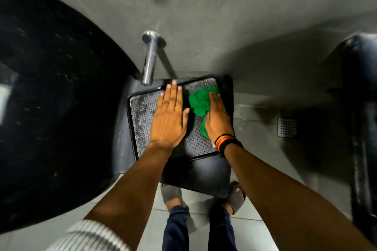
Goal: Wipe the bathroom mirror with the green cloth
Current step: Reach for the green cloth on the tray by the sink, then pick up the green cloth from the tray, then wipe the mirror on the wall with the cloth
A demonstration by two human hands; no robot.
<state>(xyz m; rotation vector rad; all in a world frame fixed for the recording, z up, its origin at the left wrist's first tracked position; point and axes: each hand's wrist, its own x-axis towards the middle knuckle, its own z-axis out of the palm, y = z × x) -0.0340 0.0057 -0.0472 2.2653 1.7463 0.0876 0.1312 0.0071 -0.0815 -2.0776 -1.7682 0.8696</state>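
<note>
Left hand (pixel 169 116): lying flat and open, fingers together, palm down over the left half of the basin, grasping nothing.
Right hand (pixel 217 117): pressing palm down on the green cloth, fingers extended rather than curled; whether it is gripping the cloth, I cannot tell.
Green cloth (pixel 199 104): lying crumpled in the right half of the basin, partly under the right hand, sticking out past its fingers and thumb.
Basin (pixel 142 118): a dark square sink with a patterned grey bottom, sitting below the wall.
Tap (pixel 150 61): a metal spout projecting from the grey wall above the basin's back-left corner.
Wrist bands (pixel 225 141): black, red and yellow, circling the right wrist.
Feet: 2 grey sandals (pixel 170 192) standing on pale floor tiles under the basin.
</note>
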